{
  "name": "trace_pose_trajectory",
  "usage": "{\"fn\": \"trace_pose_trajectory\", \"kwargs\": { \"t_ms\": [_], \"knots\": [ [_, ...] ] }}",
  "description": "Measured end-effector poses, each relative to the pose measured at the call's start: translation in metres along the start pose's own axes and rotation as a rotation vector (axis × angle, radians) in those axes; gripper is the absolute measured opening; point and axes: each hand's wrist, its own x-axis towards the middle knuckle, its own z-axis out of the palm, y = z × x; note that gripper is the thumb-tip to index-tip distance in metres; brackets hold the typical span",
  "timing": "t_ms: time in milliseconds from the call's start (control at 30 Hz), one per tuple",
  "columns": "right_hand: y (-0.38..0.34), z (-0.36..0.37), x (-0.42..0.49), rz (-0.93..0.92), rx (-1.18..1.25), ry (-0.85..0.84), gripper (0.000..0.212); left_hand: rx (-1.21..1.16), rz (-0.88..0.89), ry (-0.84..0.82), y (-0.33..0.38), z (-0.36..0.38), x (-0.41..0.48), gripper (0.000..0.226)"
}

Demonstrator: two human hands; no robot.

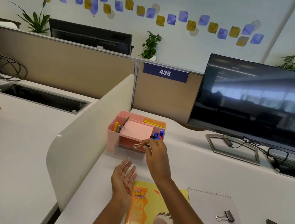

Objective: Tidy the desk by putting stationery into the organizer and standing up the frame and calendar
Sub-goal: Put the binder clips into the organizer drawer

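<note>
One binder clip (138,145) pinched in right hand (155,153) fingertips at the pink organizer (117,138) front, left hand (124,176) open and empty below; light, stiff, springy steel, best held by the wire loops

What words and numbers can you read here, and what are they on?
"438": blue sign on the partition.
"DELL": base of the right monitor.
"ALL NEW": yellow magazine; its big sideways title is only partly in view.
Logo on the back monitor: too blurred to read.
</note>
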Motion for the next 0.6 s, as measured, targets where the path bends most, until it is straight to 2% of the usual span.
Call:
{"fn": "trace_pose_trajectory", "kwargs": {
  "t_ms": [200,333,467,533,600],
  "knots": [
    [-0.004,0.011,0.018,0.076,-0.064,-0.077,0.026,0.053,0.02,0.0,0.001,0.005,0.001,0.038],
    [0.003,-0.008,0.001,0.077,0.011,-0.009,0.023,0.054,0.024,-0.017,0.001,0.004,0.001,0.039],
    [0.043,-0.035,-0.034,0.15,-0.065,0.056,0.023,0.092,0.028,-0.031,-0.004,-0.001,0.002,0.039],
    [0.067,-0.05,-0.053,0.21,-0.126,0.078,0.024,0.17,0.035,-0.018,-0.011,-0.002,0.002,0.037],
    [0.086,-0.065,-0.07,0.278,-0.223,0.101,0.024,0.389,0.129,0.0,-0.019,-0.003,0.001,0.034]
  ]
}}
